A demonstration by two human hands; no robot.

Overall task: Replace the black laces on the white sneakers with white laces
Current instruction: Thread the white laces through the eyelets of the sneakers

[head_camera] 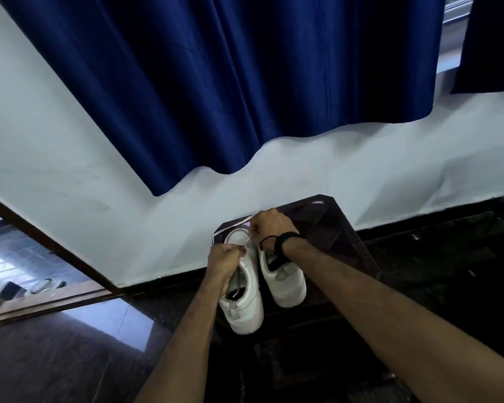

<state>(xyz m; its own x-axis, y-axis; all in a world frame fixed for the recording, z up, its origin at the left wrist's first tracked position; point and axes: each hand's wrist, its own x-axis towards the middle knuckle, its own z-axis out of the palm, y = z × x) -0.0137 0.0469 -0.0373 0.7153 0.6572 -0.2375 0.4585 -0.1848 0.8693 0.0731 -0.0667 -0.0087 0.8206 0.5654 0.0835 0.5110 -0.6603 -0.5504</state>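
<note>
Left hand (224, 257) clenched on left sneaker (242, 301); right hand (269, 225) pinched white lace (233, 225). Lace judged light, limp, slippery; best gripped nr stiff tip.

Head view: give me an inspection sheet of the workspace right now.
Surface: small dark wooden table against the wall.
Job's things: two white sneakers, left sneaker and right sneaker, side by side; white lace drawn out over the left sneaker's far end.
Clutter: nothing seen on the table.
Hands: left hand curled at the left sneaker's eyelets; right hand pinches the white lace.
Cables: nothing seen.
Surroundings: blue curtain, pale wall, dark floor.
</note>
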